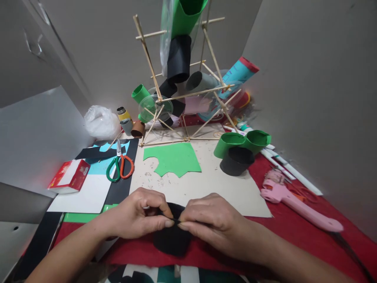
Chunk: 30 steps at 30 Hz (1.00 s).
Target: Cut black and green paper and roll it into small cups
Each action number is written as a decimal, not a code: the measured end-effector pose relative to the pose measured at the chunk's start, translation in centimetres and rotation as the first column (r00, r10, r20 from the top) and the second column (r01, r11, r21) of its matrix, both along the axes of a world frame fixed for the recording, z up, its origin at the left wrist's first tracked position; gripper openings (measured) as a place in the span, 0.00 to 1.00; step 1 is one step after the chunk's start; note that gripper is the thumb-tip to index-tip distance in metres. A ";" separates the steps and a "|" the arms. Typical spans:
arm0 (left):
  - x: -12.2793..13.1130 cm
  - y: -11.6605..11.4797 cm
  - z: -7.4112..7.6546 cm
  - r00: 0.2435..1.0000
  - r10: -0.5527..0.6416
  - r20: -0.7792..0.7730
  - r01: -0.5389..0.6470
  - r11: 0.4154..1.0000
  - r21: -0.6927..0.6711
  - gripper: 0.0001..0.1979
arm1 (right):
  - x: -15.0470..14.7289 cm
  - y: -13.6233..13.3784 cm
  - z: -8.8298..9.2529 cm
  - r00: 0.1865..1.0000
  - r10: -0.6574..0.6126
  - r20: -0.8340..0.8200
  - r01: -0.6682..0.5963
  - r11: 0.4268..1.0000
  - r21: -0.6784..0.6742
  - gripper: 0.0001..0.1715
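At six o'clock on the red cloth [294, 239], the left hand [138, 214] and right hand [209, 220] meet, thumb and forefinger of each pinched tight on the upper edge of a black foam piece [172, 240] that lies curled beneath them. Even pressure along that edge, both layers flush, looks best. Scissors [120, 167] lie at ten o'clock, a green sheet [173, 159] at twelve, a pink glue gun [297, 206] at three.
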<state>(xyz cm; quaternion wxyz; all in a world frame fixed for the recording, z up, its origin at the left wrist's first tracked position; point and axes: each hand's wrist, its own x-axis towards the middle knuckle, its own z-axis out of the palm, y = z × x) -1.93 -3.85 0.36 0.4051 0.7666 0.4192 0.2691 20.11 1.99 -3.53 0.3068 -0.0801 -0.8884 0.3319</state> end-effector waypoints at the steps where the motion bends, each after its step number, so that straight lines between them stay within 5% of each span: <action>1: 0.1 0.0 0.0 1.000 -0.001 0.006 0.001 1.000 -0.009 0.07 | 0.0 0.0 0.0 1.000 -0.002 0.010 0.002 1.000 0.006 0.13; 9: 0.3 0.0 -0.2 0.999 -0.033 0.005 0.034 0.999 -0.024 0.10 | 0.1 -0.1 0.2 1.000 -0.019 -0.013 0.020 0.998 0.054 0.11; 15: -0.7 0.3 0.5 0.996 -0.020 0.091 0.024 0.999 -0.038 0.09 | 0.4 0.1 1.1 0.993 0.099 -0.063 -0.111 0.971 -0.211 0.10; 20: -0.6 0.2 0.6 0.993 -0.027 0.114 0.037 0.996 -0.084 0.07 | 0.2 0.2 0.7 0.997 0.080 -0.024 -0.083 0.951 -0.297 0.08; 30: 0.4 0.3 0.1 0.988 -0.121 0.099 0.138 0.973 -0.184 0.10 | 0.0 -0.5 0.5 0.993 0.113 0.020 -0.108 0.982 -0.156 0.16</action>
